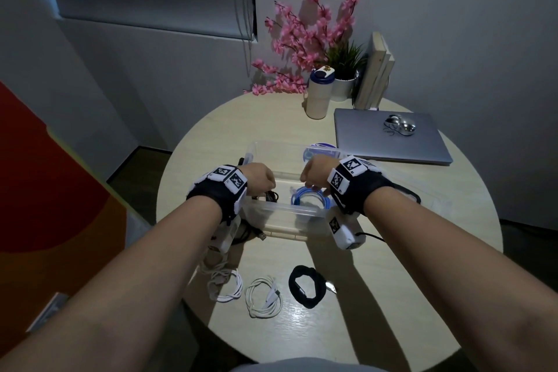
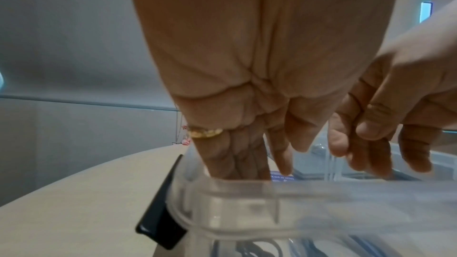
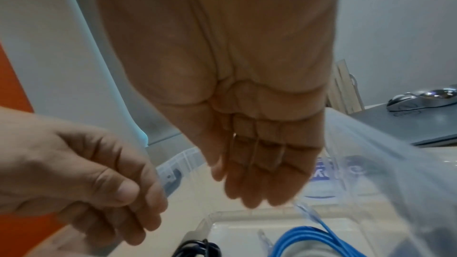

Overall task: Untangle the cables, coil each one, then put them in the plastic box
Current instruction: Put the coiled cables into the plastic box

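While both hands hover over the plastic box (image 1: 283, 214) at the head view's centre, I see the blue cable (image 1: 308, 198) and a black cable (image 1: 270, 196) inside, three coils waiting lower down on the desk (image 1: 422, 220). In the left wrist view, my left hand (image 2: 247, 124) hangs loose, fingers inside the rim, gripping nothing. In the right wrist view, my right hand (image 3: 252, 153) is released above the blue coil; I'd lift both straight out, not snagging loops.

clear plastic box (image 1: 280, 212), matt wood-look table (image 1: 392, 251)

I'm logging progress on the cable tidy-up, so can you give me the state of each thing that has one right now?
Plastic box: open, no lid on.
Blue cable: coiled, inside the box.
Black cable: inside the box, at its left end.
Two white cables: coiled, on the table, outside the box.
Black coil: coiled, on the table.
Laptop: closed.
Left hand: open, over the box.
Right hand: open, over the box.
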